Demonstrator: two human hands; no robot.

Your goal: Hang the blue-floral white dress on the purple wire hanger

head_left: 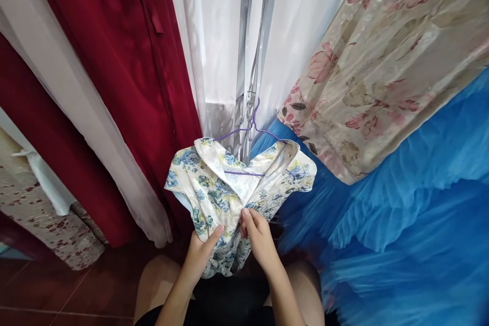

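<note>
A white short-sleeved blouse with blue, green and yellow flowers hangs in front of me on a thin purple hanger. The hanger's hook is at a bundle of grey straps. My left hand grips the lower left side of the blouse, thumb on top and fingers hidden behind the cloth. With thumb and fingers, my right hand pinches the front edge just below the V of the collar. The blouse's lower part is bunched between my forearms.
Dark red cloth and pale drapes hang at the left, white fabric behind the straps. A beige floral garment and ruffled blue tulle fill the right. Reddish floor tiles show at lower left. My knees flank the blouse.
</note>
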